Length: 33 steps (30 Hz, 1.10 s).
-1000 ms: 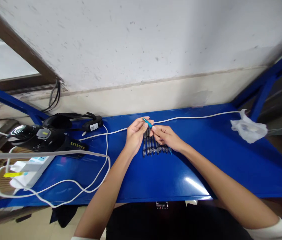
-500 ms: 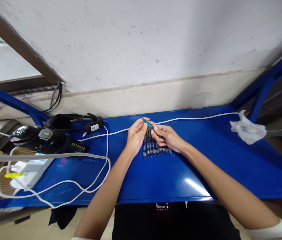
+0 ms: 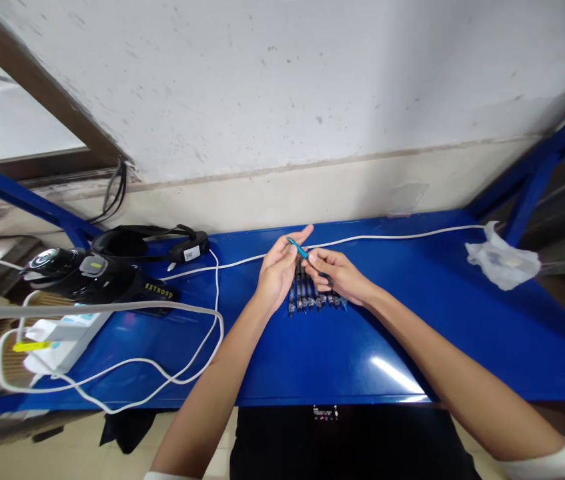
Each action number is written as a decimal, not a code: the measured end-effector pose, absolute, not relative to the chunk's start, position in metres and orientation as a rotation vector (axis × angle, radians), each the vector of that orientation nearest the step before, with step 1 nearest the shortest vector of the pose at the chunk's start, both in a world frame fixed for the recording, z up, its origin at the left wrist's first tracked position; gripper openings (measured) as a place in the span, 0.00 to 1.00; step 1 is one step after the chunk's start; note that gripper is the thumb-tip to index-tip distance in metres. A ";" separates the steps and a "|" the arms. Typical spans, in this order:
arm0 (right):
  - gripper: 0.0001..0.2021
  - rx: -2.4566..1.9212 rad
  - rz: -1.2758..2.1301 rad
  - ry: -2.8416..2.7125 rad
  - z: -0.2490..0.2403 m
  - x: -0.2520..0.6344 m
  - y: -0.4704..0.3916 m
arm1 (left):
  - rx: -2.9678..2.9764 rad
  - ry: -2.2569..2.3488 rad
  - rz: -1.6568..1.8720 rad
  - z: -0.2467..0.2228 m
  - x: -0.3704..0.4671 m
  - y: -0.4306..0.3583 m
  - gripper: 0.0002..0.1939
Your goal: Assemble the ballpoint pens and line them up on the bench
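A teal pen (image 3: pixel 298 249) is held slantwise between my two hands, above the blue table (image 3: pixel 312 360). My left hand (image 3: pixel 278 265) pinches its upper left end between thumb and fingers, with one finger stretched out past it. At the pen's lower right end, my right hand (image 3: pixel 331 270) has its thumb and fingers closed on it. Under the hands lies a row of several dark pens (image 3: pixel 311 297) with clear parts at their near ends; the hands cover their far ends. A blue-tipped one (image 3: pixel 344 304) lies at the row's right end.
On the left are a black bottle (image 3: pixel 67 273), a black strapped device (image 3: pixel 187 248) and a white power strip (image 3: pixel 65 343). A looping white cable (image 3: pixel 162 363) lies near them. Crumpled white plastic (image 3: pixel 502 258) sits at the right, and a wall rises behind the table.
A finger of my left hand has stretched out beyond the pen. The pen remains between both hands, and the whole view has shifted slightly.
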State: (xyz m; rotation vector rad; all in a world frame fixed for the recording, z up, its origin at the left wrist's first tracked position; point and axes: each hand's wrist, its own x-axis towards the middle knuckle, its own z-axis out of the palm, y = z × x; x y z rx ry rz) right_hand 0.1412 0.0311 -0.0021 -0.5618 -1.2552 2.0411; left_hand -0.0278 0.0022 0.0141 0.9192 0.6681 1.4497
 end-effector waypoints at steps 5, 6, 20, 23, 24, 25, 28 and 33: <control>0.18 -0.572 2.018 -1.269 0.003 0.145 0.033 | 0.877 0.803 1.569 0.006 -0.028 0.005 0.17; 0.18 -0.576 2.002 -1.287 0.003 0.145 0.033 | 0.884 0.854 1.586 0.003 -0.028 0.005 0.14; 0.16 -0.533 2.122 -1.362 -0.001 0.149 0.032 | 0.963 0.838 1.438 0.000 -0.027 0.002 0.14; 0.16 -0.516 2.239 -1.284 0.003 0.153 0.032 | 0.971 0.749 1.392 0.004 -0.028 0.001 0.17; 0.15 -0.517 2.243 -1.281 0.004 0.153 0.032 | 0.968 0.733 1.389 0.005 -0.028 0.001 0.18; 0.16 -0.526 2.220 -1.291 0.004 0.152 0.032 | 0.958 0.728 1.398 0.006 -0.028 0.001 0.19; 0.16 -0.600 2.007 -1.382 0.002 0.149 0.033 | 0.910 0.787 1.486 0.005 -0.028 0.003 0.15; 0.18 -0.641 1.899 -1.438 -0.002 0.147 0.035 | 0.908 0.879 1.533 -0.003 -0.033 0.007 0.12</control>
